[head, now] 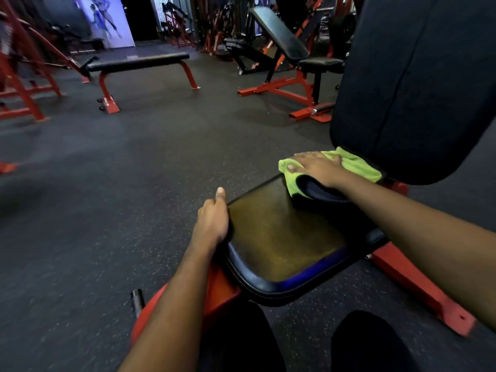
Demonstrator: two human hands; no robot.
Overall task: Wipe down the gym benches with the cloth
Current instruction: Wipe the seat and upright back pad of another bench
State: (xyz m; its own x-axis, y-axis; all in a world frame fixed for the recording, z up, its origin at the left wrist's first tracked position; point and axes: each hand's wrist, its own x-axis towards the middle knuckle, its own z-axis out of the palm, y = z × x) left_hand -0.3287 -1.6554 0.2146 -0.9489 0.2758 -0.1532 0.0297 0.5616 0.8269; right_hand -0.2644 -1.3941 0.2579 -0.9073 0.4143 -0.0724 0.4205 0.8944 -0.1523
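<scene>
Obs.: cloth [357,163], lime green, lies right of centre of the frame, at the far end of the seat pad [279,237], just under the lower edge of the upright backrest [413,89]; one corner droops over a dark rolled edge of the pad. Right hand [319,167] lies flat on the cloth, palm down, fingers straight and slightly spread, pressing rather than pinching. Left hand [212,221] sits against the pad's left edge, thumb stretched along the rim; its fingers are hidden behind the hand, so I cannot tell whether they curl round anything. Handling, judged: the cloth looks thin, soft and light; it bunches and folds under the palm, so a flat palm over its middle should carry it better than a pinch at a corner; loose corners may drag or flip. Pad surface looks like smooth glossy vinyl over padding; firm but giving, probably slick when damp, so the cloth should slide easily with moderate pressure. The bench stands on a red steel frame [418,288]; likely heavy and stable, little need to brace it. Seam between seat pad and backrest is a narrow spot; fingertips through the cloth would probably reach it better. Flat bench [137,61] at upper left and incline bench [281,33] at upper centre stand well apart on the floor [120,183].
</scene>
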